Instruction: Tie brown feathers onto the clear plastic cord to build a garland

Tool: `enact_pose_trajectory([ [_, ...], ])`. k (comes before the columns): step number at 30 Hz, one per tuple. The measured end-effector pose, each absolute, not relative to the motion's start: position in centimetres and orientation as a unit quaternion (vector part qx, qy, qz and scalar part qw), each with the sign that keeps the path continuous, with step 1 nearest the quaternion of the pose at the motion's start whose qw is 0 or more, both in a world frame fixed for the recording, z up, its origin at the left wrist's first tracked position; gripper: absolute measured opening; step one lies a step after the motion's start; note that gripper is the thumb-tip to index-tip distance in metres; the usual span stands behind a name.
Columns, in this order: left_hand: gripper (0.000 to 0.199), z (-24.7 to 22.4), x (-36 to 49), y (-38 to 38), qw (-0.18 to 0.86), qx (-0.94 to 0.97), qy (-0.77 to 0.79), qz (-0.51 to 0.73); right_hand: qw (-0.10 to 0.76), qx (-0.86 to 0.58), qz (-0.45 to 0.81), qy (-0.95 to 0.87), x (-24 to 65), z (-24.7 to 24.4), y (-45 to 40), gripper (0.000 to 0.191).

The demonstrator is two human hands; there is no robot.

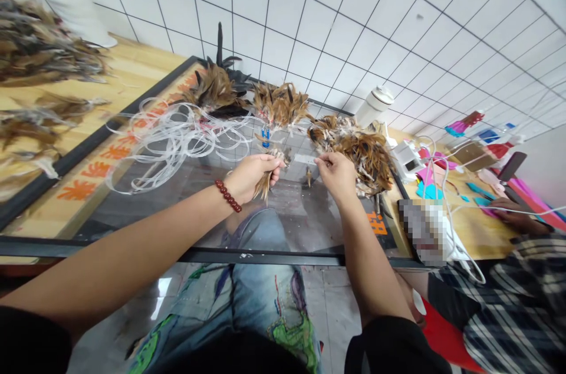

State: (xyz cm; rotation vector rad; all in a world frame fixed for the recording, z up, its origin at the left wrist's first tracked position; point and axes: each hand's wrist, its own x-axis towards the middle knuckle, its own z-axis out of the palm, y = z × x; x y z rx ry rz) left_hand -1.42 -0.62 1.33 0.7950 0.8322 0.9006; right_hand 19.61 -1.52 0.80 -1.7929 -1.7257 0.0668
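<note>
Left hand (253,176) gripping a feather bunch (264,186) over the middle of the counter (319,237), right hand (338,174) pinched closed nearby (on what, if anything, I cannot tell); looped cord (170,139) to the left, tufts (282,104) on the far side, a feather pile (370,151) beyond the right hand

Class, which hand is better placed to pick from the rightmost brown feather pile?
Probably the right hand, beside the brown feather pile; the left hand, farther away, grips a feather bunch.
</note>
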Motion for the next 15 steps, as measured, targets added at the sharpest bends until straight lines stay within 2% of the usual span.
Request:
enact_pose_trajectory([
  [4,0.015,1.1,-1.5,-0.3,0.749,0.348,0.382,0.414,0.204,-0.723,0.048,-0.658,18.9,0.2,-1.5,0.024],
  [9,0.015,1.2,-1.5,-0.4,0.746,0.356,0.377,0.418,0.150,-0.733,0.074,-0.659,18.8,-0.8,-1.0,0.014],
  [12,0.015,1.2,-1.4,-0.5,0.745,0.356,0.375,0.422,0.211,-0.690,0.118,-0.683,18.4,-0.9,-1.0,0.012],
  [15,0.012,1.1,-1.3,-0.5,0.740,0.353,0.375,0.433,0.366,-0.591,0.273,-0.665,16.8,-0.5,-1.5,0.019],
])
